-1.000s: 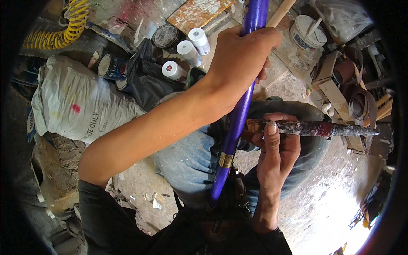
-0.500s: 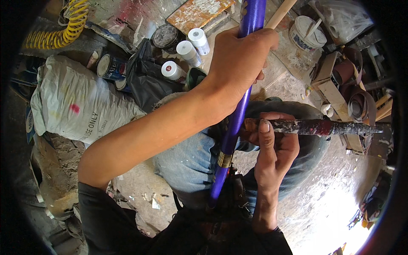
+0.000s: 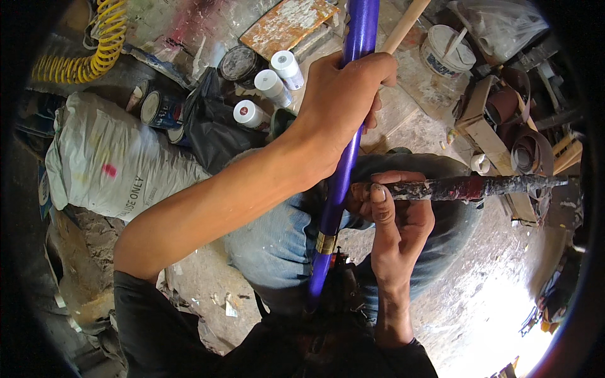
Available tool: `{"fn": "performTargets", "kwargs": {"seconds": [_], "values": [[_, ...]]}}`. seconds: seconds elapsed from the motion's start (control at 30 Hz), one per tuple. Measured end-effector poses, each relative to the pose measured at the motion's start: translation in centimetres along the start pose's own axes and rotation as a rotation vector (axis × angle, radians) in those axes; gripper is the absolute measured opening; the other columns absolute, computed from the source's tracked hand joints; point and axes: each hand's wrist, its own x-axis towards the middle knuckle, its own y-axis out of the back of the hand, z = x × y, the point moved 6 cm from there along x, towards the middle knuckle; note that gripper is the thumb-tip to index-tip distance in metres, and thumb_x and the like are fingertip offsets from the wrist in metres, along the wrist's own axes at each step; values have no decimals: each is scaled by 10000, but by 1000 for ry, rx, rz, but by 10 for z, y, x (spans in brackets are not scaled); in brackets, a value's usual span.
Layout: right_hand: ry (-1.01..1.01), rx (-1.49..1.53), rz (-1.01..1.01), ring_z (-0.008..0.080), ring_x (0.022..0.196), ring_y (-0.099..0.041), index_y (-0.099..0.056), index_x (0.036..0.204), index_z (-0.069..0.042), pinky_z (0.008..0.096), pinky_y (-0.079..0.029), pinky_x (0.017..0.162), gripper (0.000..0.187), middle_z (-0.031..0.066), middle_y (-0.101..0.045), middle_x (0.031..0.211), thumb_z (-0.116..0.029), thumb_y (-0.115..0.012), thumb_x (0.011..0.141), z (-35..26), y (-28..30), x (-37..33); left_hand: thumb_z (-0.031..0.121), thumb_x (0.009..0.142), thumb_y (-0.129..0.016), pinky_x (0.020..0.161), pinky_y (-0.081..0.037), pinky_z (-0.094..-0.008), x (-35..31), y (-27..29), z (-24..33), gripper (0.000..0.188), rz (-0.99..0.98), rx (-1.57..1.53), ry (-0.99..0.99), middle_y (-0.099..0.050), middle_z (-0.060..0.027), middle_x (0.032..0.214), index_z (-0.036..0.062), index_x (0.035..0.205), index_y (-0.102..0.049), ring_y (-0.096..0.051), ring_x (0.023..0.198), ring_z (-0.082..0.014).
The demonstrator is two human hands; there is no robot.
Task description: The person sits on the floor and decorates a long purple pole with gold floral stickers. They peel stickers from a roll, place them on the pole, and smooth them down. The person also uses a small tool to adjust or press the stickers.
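A shiny purple tube [image 3: 348, 154] with a gold band [image 3: 326, 243] slants from the top of the view down to my waist, between my legs. My left hand [image 3: 343, 104] is wrapped round its upper part, back of the hand up. A pale wooden stick [image 3: 405, 26] shows just beyond that hand; whether the fingers also hold it is hidden. In my right hand [image 3: 398, 220], thumb on top, lies a long, narrow, paint-caked stick [image 3: 472, 188]. Its brownish left end is close beside the tube; I cannot tell if they touch.
White-capped spray cans [image 3: 273, 87] and a dark round tin [image 3: 239, 64] stand beyond my left forearm. A stained white sack [image 3: 120, 151] and a paint can [image 3: 157, 110] are at left. At right are a white bucket [image 3: 446, 53] and a wooden crate [image 3: 485, 123] with rolled brown strips.
The whole view has shifted a little, so most things appear slightly further left and lower. Both hands keep the same holds, and the tube's upper part has moved slightly left.
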Motion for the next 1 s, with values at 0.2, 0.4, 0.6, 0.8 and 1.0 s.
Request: {"fn": "performTargets", "kwargs": {"seconds": [0.2,0.4,0.6,0.8,1.0], "values": [[-61,-58,36,74,675,-550,-557,1050,10,220,-461,628,172,44,-625,819,-116,-605,944,-4,4,2,221,793,-598,473,-333,-244,1,-7,-1,184,-12,17,-12,-469,2,562,101,676,-521,-435,474,-91],[-43,-10,-33,102,752,-622,-538,1064,34,240,-518,698,152,79,-651,833,-45,-583,942,-3,7,6,220,794,-596,455,-331,-247,2,-10,-2,182,-15,27,-28,-470,-3,541,98,675,-532,-426,453,-93],[-35,-26,-14,101,741,-613,-538,1058,34,234,-506,693,147,75,-645,824,-59,-576,950,-5,6,2,220,792,-601,438,-323,-246,0,-9,-2,171,17,19,-17,-460,4,527,95,688,-549,-419,441,-88],[-18,-26,35,99,704,-593,-543,1048,31,233,-486,642,141,73,-642,823,-69,-573,953,-6,-2,-4,214,776,-607,426,-310,-247,-3,-3,1,165,13,12,-5,-446,8,508,85,688,-554,-398,416,-85],[13,-46,-7,78,714,-557,-551,1063,-5,245,-497,641,175,37,-615,854,-149,-576,967,-3,-7,-12,209,762,-609,429,-310,-258,-9,0,2,161,6,-8,-36,-441,2,506,69,704,-555,-399,417,-93]]}}
